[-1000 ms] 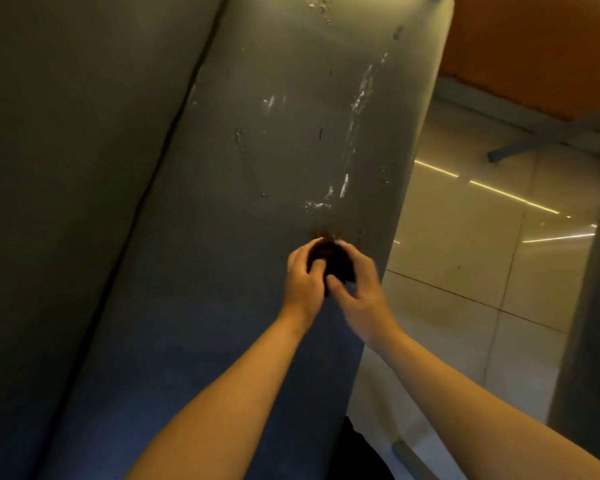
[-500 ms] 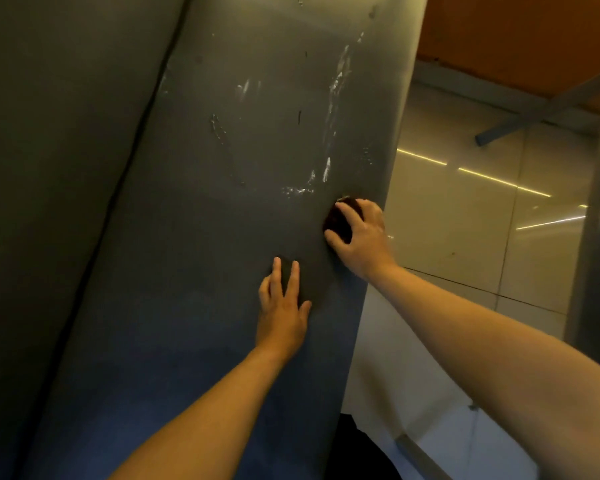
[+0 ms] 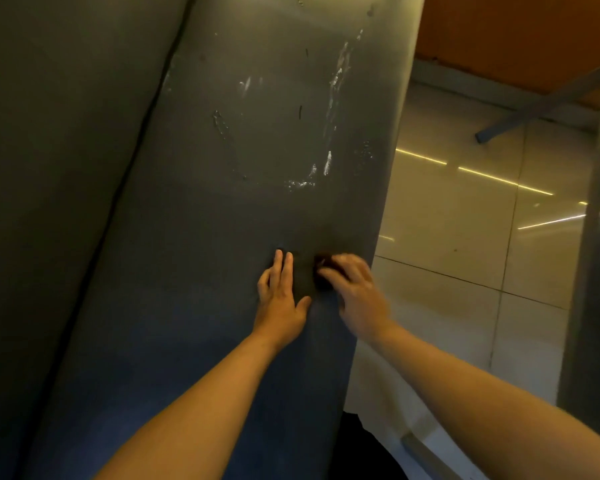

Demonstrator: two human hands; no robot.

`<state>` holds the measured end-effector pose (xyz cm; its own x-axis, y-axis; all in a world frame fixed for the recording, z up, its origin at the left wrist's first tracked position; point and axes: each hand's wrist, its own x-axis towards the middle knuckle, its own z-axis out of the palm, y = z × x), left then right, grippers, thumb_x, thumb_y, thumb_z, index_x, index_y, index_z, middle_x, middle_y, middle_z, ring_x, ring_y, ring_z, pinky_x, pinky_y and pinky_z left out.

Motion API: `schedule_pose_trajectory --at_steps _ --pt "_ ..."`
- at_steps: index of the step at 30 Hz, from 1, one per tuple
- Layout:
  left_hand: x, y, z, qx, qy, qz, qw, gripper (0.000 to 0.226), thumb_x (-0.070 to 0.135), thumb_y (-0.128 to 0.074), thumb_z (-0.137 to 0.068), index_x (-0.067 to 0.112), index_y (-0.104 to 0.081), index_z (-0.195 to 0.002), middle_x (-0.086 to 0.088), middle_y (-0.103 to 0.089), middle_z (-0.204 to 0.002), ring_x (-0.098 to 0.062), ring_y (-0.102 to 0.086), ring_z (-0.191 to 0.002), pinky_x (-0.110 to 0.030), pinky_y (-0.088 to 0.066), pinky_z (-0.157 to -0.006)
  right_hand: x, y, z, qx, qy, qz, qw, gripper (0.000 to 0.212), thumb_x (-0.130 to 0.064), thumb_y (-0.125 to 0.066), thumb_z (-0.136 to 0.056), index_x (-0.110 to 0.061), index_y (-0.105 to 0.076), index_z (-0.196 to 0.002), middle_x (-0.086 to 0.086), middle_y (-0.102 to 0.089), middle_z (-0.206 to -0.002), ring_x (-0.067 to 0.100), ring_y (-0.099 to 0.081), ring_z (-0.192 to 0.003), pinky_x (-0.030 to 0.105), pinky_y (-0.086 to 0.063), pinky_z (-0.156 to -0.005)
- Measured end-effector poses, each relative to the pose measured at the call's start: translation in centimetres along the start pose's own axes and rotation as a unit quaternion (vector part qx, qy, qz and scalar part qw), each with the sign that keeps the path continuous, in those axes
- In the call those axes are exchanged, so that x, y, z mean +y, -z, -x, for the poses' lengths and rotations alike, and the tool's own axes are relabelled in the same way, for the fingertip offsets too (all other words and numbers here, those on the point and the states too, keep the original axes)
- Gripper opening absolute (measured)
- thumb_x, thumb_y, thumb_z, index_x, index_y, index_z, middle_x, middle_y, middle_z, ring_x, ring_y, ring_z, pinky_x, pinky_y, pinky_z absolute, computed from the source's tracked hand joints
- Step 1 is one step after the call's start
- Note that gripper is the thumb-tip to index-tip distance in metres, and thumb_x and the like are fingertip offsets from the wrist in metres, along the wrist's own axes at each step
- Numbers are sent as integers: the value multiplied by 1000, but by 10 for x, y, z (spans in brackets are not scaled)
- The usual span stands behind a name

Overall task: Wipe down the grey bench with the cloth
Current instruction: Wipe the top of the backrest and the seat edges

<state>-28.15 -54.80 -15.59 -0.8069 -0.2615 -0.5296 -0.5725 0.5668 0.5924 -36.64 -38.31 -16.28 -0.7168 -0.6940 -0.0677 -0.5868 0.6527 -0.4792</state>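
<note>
Table point(image 3: 222, 237): the grey padded slab fills most of my view and runs away from me. Its right edge drops off to the floor.
Back panel point(image 3: 66, 168): a second grey surface meets the table along a dark seam on my left.
Floor point(image 3: 465, 244): pale glossy tiles to my right, with streaks of reflected light.
White smears point(image 3: 336, 77): dried streaks and flecks sit further up the table, well beyond my hands and nearer the right edge.
Left hand point(image 3: 281, 299): flat on the table, fingers straight and close together, holding nothing, bracing me.
Right hand point(image 3: 357, 296): just beside the left, near the table's right edge, fingers curled over the cloth and pressing it down. It is blurred, so I cannot tell the finer grip.
Cloth point(image 3: 321, 270): a small dark wad, mostly hidden under my right fingers, touching the table.
Step in hand: I judge I am rubbing the near patch, with the smeared area not yet reached.
Next move: push the cloth forward onto the smears with firm pressure, keeping it bunched under my fingers and short of the edge, while the left hand steadies me.
</note>
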Motion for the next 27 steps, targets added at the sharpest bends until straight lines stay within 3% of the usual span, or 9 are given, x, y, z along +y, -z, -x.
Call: schedule_pose_trajectory --at_steps 4,7,11,14,16,23,27 --pt "-4 -6 -2 9 3 -5 1000 90 32 -59 -99 28 6 -161 18 23 -164 -19 2 -149 -36 -12 -122 31 19 -51 70 -118 -10 991 53 5 -65 -86 -14 -63 -135 14 -51 -140 38 -41 -137 50 -39 -115" --pt "-7 -10 -5 15 -2 -4 1000 90 32 -59 -99 28 6 -162 17 22 -165 -20 2 -150 -37 -9 -123 22 15 -45 90 -157 -34 983 47 -4 -59 -95 -18 -60 -139 10 -48 -144 31 -39 -139 42 -35 -118" --pt "-12 -12 -7 25 -18 -7 1000 88 32 -58 -99 27 4 -162 14 20 -166 -19 1 -149 -35 -6 -122 -12 -9 12 62 -69 -49 994 43 -5 -65 -87 -16 -68 -128 8 -55 -135 29 -45 -131 44 -43 -112" --pt "-15 -14 -5 36 -24 0 999 84 32 -55 -101 27 2 -162 14 18 -167 -19 2 -150 -36 -7 -122 -20 -16 53 9 41 -21 999 43 -14 -66 -88 -21 -66 -130 4 -55 -137 30 -45 -133 42 -43 -111" --pt "-14 -17 -4 46 -25 -3 999 84 31 -55 -100 28 2 -162 14 16 -167 -19 1 -150 -36 -7 -123 -4 -12 54 15 71 -1 997 43 -11 -63 -89 -19 -64 -132 8 -55 -137 33 -46 -131 43 -44 -109" --pt "-11 -29 -7 106 -16 -11 994 80 32 -51 -97 29 -4 -162 14 8 -168 -17 -4 -149 -37 -7 -123 51 4 -16 141 -71 -48 986 38 -1 -60 -90 -15 -68 -126 13 -52 -138 36 -43 -133 46 -39 -114" --pt "-10 -31 -4 104 -8 -14 994 80 32 -51 -97 29 -5 -162 15 8 -168 -15 -2 -149 -37 -7 -123 33 -10 -10 170 -180 -116 962 44 -1 -54 -94 -19 -62 -132 10 -47 -143 35 -42 -131 48 -38 -114"
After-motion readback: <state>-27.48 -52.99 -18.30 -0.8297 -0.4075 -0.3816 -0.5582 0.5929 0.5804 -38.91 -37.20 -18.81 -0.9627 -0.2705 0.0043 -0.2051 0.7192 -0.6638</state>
